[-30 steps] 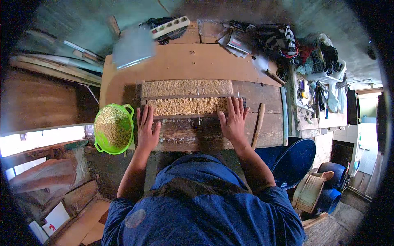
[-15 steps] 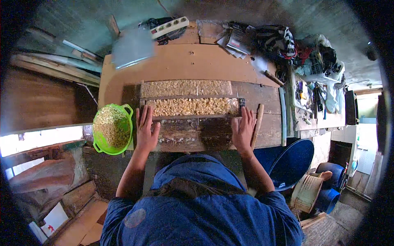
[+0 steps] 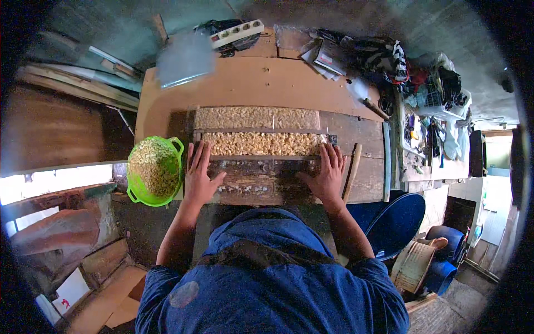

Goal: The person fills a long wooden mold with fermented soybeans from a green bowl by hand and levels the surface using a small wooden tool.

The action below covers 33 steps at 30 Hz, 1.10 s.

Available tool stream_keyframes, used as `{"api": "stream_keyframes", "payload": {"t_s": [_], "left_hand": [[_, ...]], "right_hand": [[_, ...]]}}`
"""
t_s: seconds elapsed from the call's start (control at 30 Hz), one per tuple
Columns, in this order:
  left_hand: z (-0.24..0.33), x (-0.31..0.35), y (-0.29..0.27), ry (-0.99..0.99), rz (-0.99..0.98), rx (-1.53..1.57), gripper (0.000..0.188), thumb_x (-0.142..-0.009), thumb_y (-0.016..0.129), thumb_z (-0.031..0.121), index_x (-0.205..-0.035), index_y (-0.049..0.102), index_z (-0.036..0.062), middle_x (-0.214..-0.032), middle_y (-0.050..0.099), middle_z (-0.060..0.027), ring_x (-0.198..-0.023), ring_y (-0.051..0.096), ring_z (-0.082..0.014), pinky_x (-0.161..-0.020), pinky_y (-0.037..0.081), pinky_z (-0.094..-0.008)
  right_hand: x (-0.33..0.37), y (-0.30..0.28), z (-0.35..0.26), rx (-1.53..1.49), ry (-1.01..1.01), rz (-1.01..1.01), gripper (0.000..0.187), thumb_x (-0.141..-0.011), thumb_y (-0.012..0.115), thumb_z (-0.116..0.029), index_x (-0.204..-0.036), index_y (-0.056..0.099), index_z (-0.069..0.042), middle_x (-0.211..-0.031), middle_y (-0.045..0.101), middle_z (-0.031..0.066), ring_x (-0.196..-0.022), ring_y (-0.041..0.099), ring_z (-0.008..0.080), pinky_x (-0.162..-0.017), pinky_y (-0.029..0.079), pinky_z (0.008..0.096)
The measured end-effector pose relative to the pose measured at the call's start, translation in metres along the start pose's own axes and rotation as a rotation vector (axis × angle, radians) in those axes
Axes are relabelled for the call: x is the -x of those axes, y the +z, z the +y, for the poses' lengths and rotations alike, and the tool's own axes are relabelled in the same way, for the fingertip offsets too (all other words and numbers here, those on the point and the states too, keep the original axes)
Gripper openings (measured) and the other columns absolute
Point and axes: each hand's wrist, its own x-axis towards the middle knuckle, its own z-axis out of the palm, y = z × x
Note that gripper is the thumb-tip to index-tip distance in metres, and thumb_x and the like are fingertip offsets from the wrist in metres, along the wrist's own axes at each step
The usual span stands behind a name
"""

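Observation:
Two long, flat strips of pale split beans lie side by side on a dark wooden board (image 3: 256, 189). The near strip (image 3: 261, 143) sits between thin wooden rails; clear film shows at its right end. Behind it, the far strip (image 3: 256, 117) looks glossy under clear plastic. My left hand (image 3: 202, 175) rests palm down, fingers outstretched, at the near strip's left end, fingertips over the near rail. At the other end my right hand (image 3: 327, 173) lies likewise, its fingertips at the strip's right edge and its thumb pointing inward. Neither hand grips anything.
A green colander (image 3: 135, 186) of loose beans stands left of my left hand. A wooden stick (image 3: 352, 172) lies beside my right hand. Clear plastic sheets (image 3: 186, 61) and a white power strip (image 3: 236, 33) are at the back; a blue barrel (image 3: 397, 222) stands lower right.
My right fingertips have shifted inward onto the near strip's right end, and its thumb has spread toward the middle. The left thumb has also spread inward. The view has shifted slightly.

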Motion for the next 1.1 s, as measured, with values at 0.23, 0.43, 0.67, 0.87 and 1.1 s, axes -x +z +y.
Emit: {"api": "stream_keyframes", "payload": {"t_s": [0.23, 0.43, 0.67, 0.87, 1.1], "left_hand": [[-0.011, -0.003, 0.005, -0.005, 0.109, -0.029, 0.070, -0.079, 0.073, 0.012, -0.143, 0.045, 0.0086, -0.143, 0.048, -0.0154, -0.140, 0.033, -0.0378, -0.114, 0.030, -0.0455], [-0.015, -0.008, 0.008, 0.031, 0.258, 0.034, 0.037, -0.092, 0.057, 0.008, -0.128, 0.060, 0.0068, -0.124, 0.062, -0.0149, -0.128, 0.048, -0.0383, -0.107, 0.038, -0.0467], [-0.015, -0.024, 0.015, -0.083, 0.357, 0.039, 0.021, -0.092, 0.055, 0.010, -0.109, 0.068, 0.0057, -0.110, 0.067, -0.0146, -0.112, 0.057, -0.0367, -0.098, 0.044, -0.0454], [-0.015, -0.036, 0.019, -0.092, 0.375, -0.102, 0.021, -0.090, 0.057, 0.010, -0.108, 0.067, 0.0070, -0.101, 0.065, -0.0162, -0.102, 0.058, -0.0360, -0.093, 0.044, -0.0456], [-0.016, -0.039, 0.017, -0.083, 0.344, -0.135, 0.026, -0.087, 0.059, 0.009, -0.112, 0.065, 0.0092, -0.095, 0.062, -0.0150, -0.097, 0.057, -0.0360, -0.089, 0.044, -0.0476]], "right_hand": [[-0.003, 0.000, 0.006, -0.020, -0.078, 0.062, 0.080, -0.070, 0.081, -0.037, -0.136, 0.049, -0.006, -0.142, 0.046, 0.0136, -0.135, 0.036, 0.0360, -0.115, 0.021, 0.0549], [-0.008, 0.001, 0.011, 0.006, -0.133, 0.126, 0.045, -0.082, 0.063, -0.010, -0.127, 0.059, -0.008, -0.132, 0.055, 0.0146, -0.125, 0.046, 0.0358, -0.109, 0.031, 0.0495], [-0.029, 0.002, 0.027, -0.091, 0.082, 0.111, 0.026, -0.088, 0.057, -0.008, -0.111, 0.068, -0.014, -0.106, 0.066, 0.0093, -0.105, 0.058, 0.0313, -0.096, 0.039, 0.0458], [-0.043, -0.001, 0.024, 0.042, 0.092, 0.062, 0.031, -0.091, 0.056, -0.012, -0.122, 0.061, -0.013, -0.110, 0.064, 0.0126, -0.105, 0.058, 0.0341, -0.095, 0.039, 0.0473], [-0.034, -0.011, -0.006, 0.040, 0.167, 0.311, 0.045, -0.089, 0.059, -0.012, -0.133, 0.052, -0.009, -0.129, 0.053, 0.0178, -0.120, 0.050, 0.0373, -0.100, 0.037, 0.0473]]}}
